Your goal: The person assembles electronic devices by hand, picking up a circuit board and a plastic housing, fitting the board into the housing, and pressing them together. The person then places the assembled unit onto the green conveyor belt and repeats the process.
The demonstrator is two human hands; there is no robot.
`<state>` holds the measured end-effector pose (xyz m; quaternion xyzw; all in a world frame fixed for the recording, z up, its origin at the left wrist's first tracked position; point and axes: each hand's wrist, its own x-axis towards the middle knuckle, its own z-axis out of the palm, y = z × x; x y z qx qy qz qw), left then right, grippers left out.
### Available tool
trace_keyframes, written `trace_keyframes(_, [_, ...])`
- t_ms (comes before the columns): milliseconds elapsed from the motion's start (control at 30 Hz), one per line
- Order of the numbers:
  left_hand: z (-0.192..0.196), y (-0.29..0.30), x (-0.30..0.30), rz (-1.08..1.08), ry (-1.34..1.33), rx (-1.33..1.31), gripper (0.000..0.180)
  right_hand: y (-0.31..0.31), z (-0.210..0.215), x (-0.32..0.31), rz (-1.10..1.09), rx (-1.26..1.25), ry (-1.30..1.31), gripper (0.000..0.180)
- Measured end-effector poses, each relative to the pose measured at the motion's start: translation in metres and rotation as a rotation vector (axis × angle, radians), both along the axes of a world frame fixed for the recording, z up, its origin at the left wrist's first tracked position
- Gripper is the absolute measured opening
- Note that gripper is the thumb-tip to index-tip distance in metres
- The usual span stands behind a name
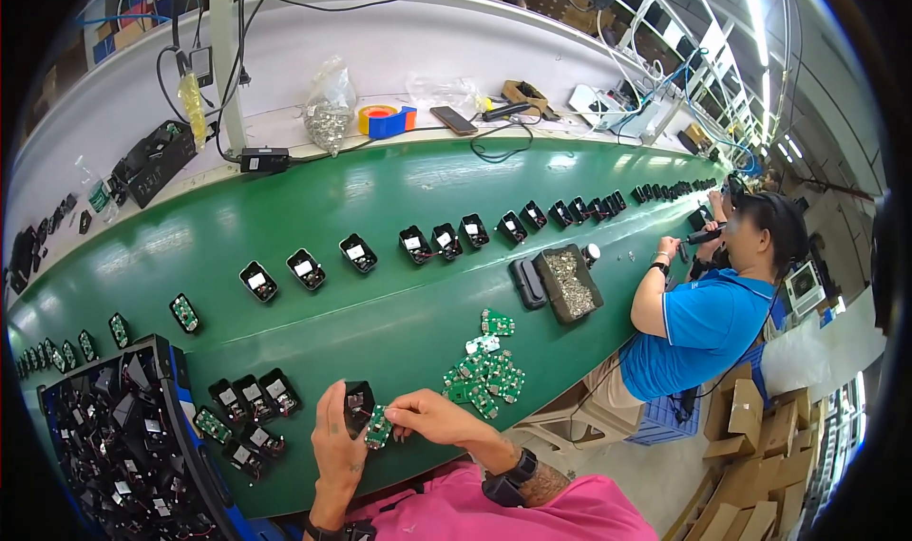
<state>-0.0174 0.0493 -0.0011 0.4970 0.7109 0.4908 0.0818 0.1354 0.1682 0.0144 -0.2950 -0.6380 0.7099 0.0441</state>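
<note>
Green circuit board (378,431) is pinched in the right hand (429,417), right up against the black case (359,398) the left hand (339,451) is gripping. White stickers (257,281) on the cases down the line are too tiny to read. I count six cases (254,398) by the blue-edged crate (211,465); the loose board pile (484,379) overlaps too much to count. Table's (399,308) green, workshop-type room, one co-worker (708,332) in blue off to the right.

pale lettering (160,183), on black box (178,167)
</note>
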Motion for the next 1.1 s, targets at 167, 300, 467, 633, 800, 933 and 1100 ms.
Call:
trace_keyframes(167, [-0.01, -0.005, -0.008, -0.106, 0.195, -0.059, 0.07, 0.006, 0.007, -0.005, 0.072, -0.172, 0.071, 0.029])
trace_keyframes(300, [-0.007, -0.004, -0.004, -0.077, -0.007, -0.059, 0.076, 0.011, 0.021, -0.016, -0.038, -0.097, 0.144, 0.026])
trace_keyframes(467, [0.008, 0.0, -0.018, -0.128, -0.742, -0.164, 0.08, 0.023, 0.044, -0.002, -0.539, 0.049, 0.203, 0.022])
trace_keyframes(633, [0.017, -0.01, -0.025, -0.12, -0.829, -0.203, 0.081, 0.007, 0.038, -0.014, -0.497, -0.236, 0.327, 0.013])
trace_keyframes(800, [0.018, -0.011, -0.023, -0.098, -0.759, -0.174, 0.083, -0.012, 0.027, -0.021, -0.439, -0.302, 0.291, 0.014])
trace_keyframes(933, [0.018, -0.011, -0.022, -0.095, -0.727, -0.15, 0.085, -0.016, 0.022, -0.022, -0.449, -0.229, 0.241, 0.014])
trace_keyframes(1100, [0.029, -0.01, -0.02, -0.096, -0.798, -0.164, 0.079, -0.02, 0.022, -0.025, -0.417, 0.046, 0.108, 0.017])
